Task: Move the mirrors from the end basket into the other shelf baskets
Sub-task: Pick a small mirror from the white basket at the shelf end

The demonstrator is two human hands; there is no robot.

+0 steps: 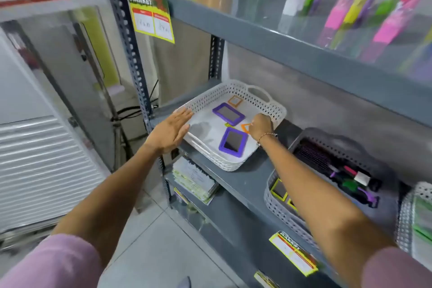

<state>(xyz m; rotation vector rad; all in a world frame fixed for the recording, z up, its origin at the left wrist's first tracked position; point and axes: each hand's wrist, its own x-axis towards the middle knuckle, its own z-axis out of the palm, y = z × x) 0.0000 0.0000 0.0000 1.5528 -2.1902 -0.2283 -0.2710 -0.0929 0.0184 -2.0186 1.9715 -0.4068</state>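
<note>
4 mirrors are seen in the white basket (275, 110) at the shelf's (243, 182) left end: 2 purple mirrors (228, 113), 2 small orange mirrors (235, 100). The basket's near-left rim is steadied by the flat, released left hand (169, 133). An orange frame is pinched by the right hand (260, 126). Light, stiff, breakable glass is judged; frame edges should be gripped.

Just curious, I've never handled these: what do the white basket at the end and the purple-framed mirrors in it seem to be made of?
White basket: likely moulded plastic, matt, its walls pierced with regular holes. Purple-framed mirrors: frames look like smooth, thick plastic with rounded corners; the dark glossy centres could be glass or acrylic, which cannot be told.
</note>
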